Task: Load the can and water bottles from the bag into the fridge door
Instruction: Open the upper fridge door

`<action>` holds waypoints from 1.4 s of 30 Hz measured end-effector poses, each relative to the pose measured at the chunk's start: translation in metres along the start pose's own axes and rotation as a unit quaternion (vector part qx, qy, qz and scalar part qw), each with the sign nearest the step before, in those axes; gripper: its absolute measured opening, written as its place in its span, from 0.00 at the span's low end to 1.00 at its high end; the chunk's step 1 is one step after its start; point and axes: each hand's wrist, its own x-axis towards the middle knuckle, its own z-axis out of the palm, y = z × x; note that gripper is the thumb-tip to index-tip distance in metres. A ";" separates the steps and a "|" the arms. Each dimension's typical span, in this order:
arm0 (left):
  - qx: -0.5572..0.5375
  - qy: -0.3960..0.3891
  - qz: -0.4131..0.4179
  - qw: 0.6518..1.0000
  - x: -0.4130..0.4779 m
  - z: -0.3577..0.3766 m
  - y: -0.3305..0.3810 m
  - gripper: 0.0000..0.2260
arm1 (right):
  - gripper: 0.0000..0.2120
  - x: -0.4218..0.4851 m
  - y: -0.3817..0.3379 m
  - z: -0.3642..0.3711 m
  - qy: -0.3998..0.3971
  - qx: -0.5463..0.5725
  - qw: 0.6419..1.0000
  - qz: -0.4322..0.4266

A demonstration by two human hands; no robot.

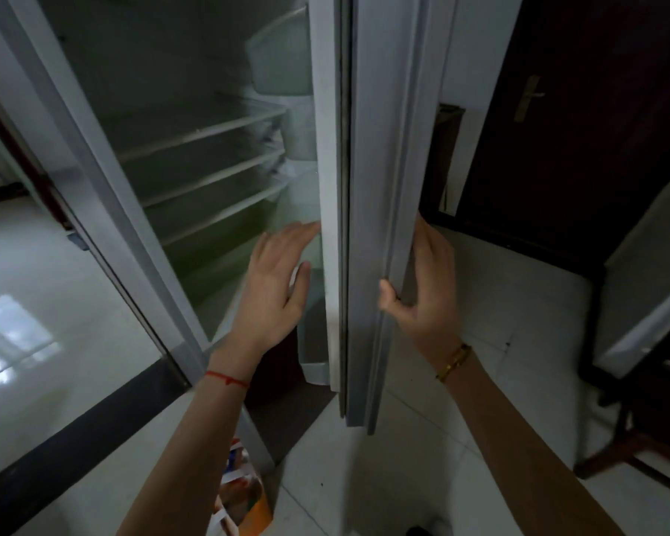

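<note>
The right hand (422,288) grips the fridge door (368,148) at its outer edge to hold it open; the left hand (275,288), fingers (298,234) straight, empty, hovers at its inner side. The bag (244,497) sits below the door, contents hidden

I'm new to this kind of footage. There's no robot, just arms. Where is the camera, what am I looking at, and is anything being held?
There is no machine here. A person wears one wide-angle camera on the head, so you look down along their own two arms. They stand at an open fridge whose shelves look bare. The fridge door is seen edge-on in the middle. The right hand grips the door's outer edge, thumb in front and fingers behind. The left hand is flat and open, with its fingertips at the door's inner edge, and holds nothing. A colourful bag sits on the floor below. No can or bottle is visible.
</note>
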 end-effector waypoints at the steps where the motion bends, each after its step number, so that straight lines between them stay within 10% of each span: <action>1: -0.001 -0.004 0.003 1.000 0.002 0.004 0.003 0.21 | 0.33 -0.002 0.004 -0.005 0.002 -0.013 1.000 0.007; 23: -0.042 -0.060 0.137 0.988 0.075 0.114 0.058 0.21 | 0.28 0.001 0.106 -0.089 0.146 -0.121 0.973 0.133; 42: 0.012 -0.025 0.169 0.985 0.152 0.243 0.113 0.21 | 0.30 0.059 0.241 -0.130 0.135 -0.002 0.960 0.247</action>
